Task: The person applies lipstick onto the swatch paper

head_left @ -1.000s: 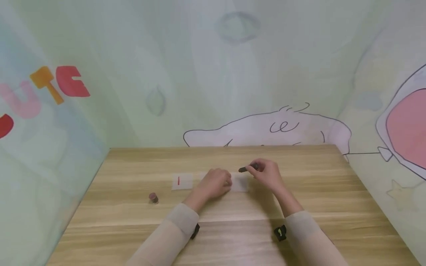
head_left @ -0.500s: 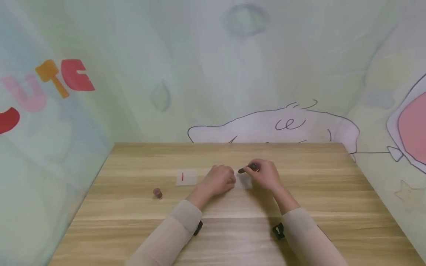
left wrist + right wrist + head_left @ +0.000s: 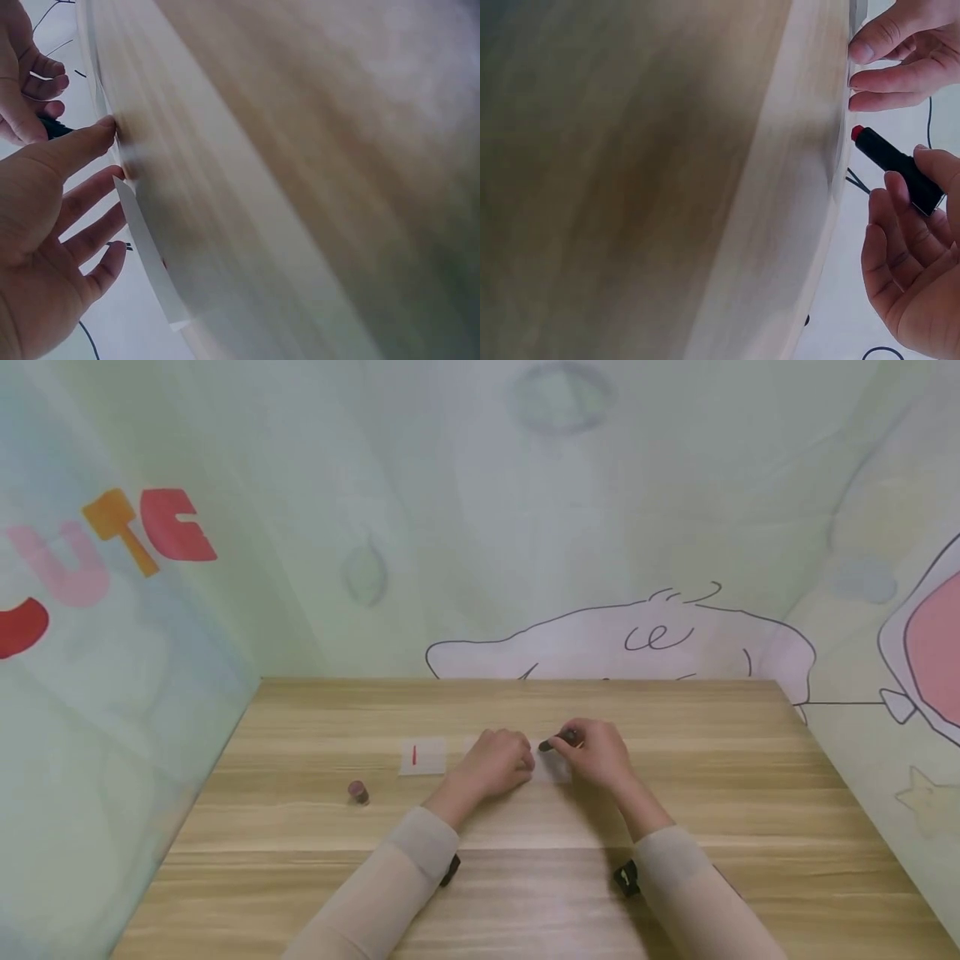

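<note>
My right hand (image 3: 600,753) pinches a black lipstick (image 3: 896,165) between thumb and fingers. Its red tip (image 3: 857,133) points down, right by the table surface in the right wrist view. In the head view the lipstick overlaps the far edge of a white paper square (image 3: 553,770). Beside it, my left hand (image 3: 495,762) rests its fingertips on the table, over another paper (image 3: 469,743) that it mostly hides. Its fingers stretch forward around no object. Further left lies a white paper square (image 3: 432,767) with one red stroke on it.
A small dark pink cylinder (image 3: 358,792) lies on the wooden table (image 3: 315,843), left of and nearer than the papers. A wall cloth (image 3: 315,527) with cartoon drawings hangs behind the table's far edge and along its sides.
The head view has shifted, so the table appears slightly further right and higher. The right hand has brought the lipstick a little left and nearer over the right paper. The left hand stays in place.
</note>
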A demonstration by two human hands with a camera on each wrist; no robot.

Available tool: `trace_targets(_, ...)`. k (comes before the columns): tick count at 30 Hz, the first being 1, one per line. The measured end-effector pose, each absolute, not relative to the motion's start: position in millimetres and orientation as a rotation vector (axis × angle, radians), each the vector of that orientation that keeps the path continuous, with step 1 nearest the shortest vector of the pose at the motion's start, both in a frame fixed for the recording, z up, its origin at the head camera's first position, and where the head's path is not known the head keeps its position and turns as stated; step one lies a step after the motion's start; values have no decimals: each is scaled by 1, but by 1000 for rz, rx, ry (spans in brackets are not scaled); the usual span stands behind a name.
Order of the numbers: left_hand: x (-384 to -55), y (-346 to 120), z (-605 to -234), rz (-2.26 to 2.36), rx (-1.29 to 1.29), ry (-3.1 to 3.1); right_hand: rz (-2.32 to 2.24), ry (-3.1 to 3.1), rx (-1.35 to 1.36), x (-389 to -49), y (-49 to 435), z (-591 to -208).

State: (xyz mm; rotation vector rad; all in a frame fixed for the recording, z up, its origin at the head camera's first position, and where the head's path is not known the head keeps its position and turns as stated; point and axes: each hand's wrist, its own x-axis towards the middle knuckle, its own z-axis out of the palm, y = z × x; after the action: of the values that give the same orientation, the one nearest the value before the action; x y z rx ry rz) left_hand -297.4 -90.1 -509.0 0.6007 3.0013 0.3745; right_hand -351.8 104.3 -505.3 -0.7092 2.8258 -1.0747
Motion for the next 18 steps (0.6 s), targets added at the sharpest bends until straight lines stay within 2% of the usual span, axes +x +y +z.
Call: trace_targets(18, -299, -89, -511, 384, 561, 3000, -952, 2765, -835, -345, 110, -500)
